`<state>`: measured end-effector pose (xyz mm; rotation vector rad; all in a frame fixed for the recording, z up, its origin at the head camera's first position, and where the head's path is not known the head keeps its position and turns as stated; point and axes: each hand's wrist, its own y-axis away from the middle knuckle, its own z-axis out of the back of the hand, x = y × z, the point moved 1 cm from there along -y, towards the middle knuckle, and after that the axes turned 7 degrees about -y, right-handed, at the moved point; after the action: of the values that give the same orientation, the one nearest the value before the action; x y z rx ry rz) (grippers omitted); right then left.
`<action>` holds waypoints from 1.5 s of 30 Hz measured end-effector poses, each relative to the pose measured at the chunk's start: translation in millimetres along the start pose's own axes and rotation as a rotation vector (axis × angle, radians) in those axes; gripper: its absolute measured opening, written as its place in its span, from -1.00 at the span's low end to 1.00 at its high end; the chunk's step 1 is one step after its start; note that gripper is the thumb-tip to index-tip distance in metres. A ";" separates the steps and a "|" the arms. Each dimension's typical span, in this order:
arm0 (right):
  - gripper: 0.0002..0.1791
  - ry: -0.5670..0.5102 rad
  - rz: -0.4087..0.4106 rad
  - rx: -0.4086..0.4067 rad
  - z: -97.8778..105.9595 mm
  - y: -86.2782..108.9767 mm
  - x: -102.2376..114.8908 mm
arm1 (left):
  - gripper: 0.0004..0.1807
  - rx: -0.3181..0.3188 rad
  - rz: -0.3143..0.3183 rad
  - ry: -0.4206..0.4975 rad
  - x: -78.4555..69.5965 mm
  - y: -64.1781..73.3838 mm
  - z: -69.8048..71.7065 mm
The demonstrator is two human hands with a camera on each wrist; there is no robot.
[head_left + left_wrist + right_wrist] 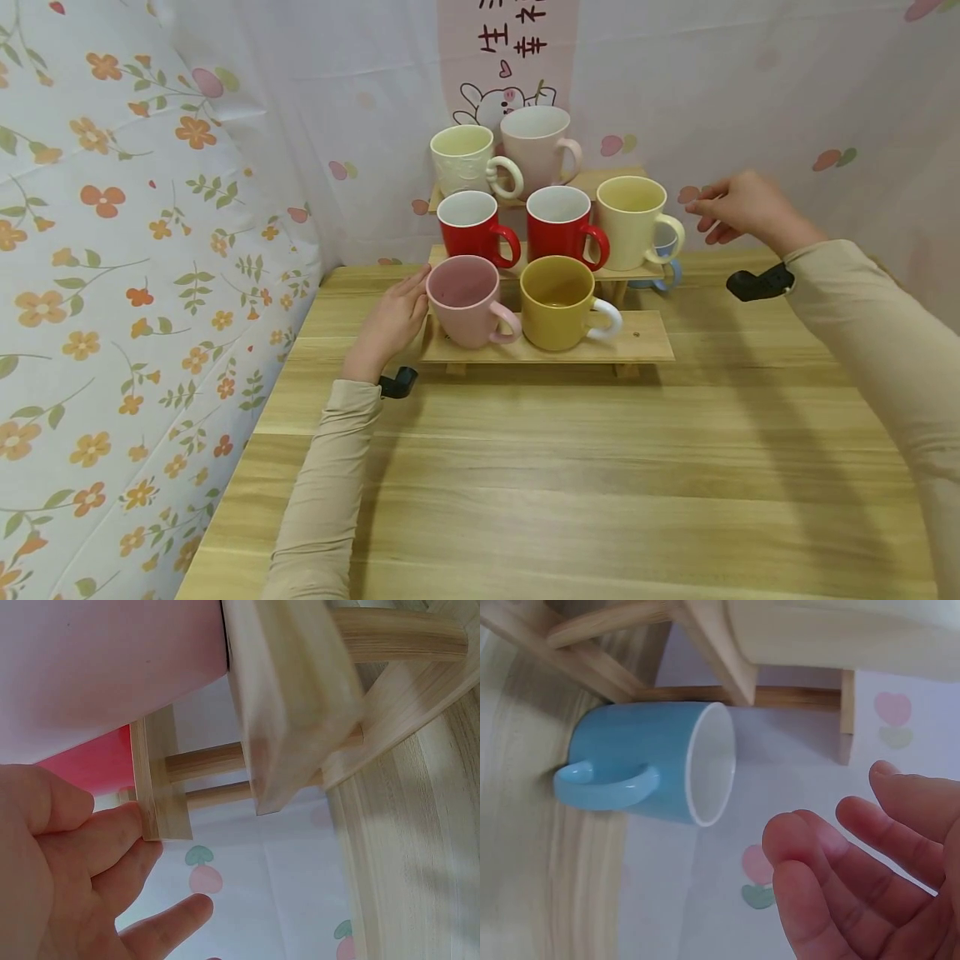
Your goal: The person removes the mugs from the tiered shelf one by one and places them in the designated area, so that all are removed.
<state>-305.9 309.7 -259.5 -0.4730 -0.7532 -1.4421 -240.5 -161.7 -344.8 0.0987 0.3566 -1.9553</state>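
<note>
My left hand [392,320] is at the left end of a three-step wooden rack [651,335], beside a pink mug [463,312]. In the left wrist view its fingertips [148,851] touch the end of the middle board, with the little finger held out apart. Over the table to the right of the rack hovers my right hand [756,208], fingers loosely bent and nothing between them. Nearest to it are a pale yellow mug [628,229] on the middle step and a light blue mug [634,757], which stands upright on the table behind the rack's right side.
A mustard mug [557,312] with a white handle shares the bottom step. Two red mugs [468,229] stand on the middle step. A cream embossed mug [461,162] and a pale pink mug [534,154] are on top. Patterned cloth [360,108] hangs behind the wooden table [585,483].
</note>
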 end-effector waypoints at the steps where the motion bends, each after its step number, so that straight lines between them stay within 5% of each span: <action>1: -0.25 -0.004 -0.001 -0.001 0.5 -0.3 2.2 | -0.52 0.001 0.000 0.000 0.0 0.2 0.1; 32: -0.31 0.074 -0.010 -0.032 21.8 -0.1 70.5 | -0.52 -0.018 -0.008 -0.008 1.3 -0.3 0.0; 45: -0.36 0.103 0.001 0.001 12.8 -3.2 95.3 | -0.51 -0.001 -0.003 -0.013 2.4 0.3 -0.8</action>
<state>-314.7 251.2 -183.6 -0.3946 -0.6710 -1.4541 -241.3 -163.7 -346.1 0.0848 0.3488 -1.9577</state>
